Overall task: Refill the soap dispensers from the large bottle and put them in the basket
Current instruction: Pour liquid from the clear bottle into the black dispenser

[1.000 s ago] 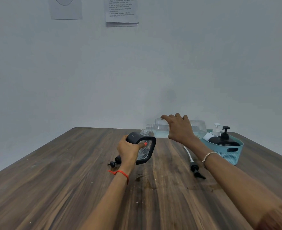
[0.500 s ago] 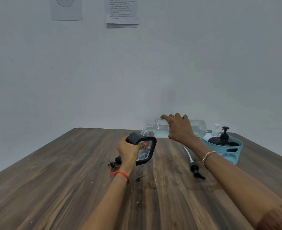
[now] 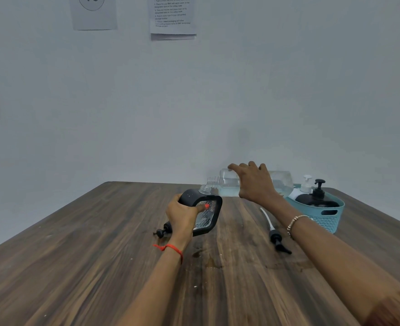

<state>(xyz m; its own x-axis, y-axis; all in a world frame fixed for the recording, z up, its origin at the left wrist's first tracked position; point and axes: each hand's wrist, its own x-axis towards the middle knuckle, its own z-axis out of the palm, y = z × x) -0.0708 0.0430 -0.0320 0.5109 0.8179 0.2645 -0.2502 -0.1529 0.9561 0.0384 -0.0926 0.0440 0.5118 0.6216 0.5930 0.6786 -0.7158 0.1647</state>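
Hardly anything has shifted: my right hand still clasps the large bottle, tipped sideways just left of the basket. Its mouth is over the dispenser, which my left hand grips farther left. Sloshing and probably slick, the bottle is best held round its wide middle.

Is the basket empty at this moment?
No, a white dispenser and a black dispenser stand inside the basket.

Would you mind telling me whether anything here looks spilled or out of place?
Yes: wet patches sit on the table near the dispenser that the left hand grips, likely spilled liquid. A loose pump lies beside them.
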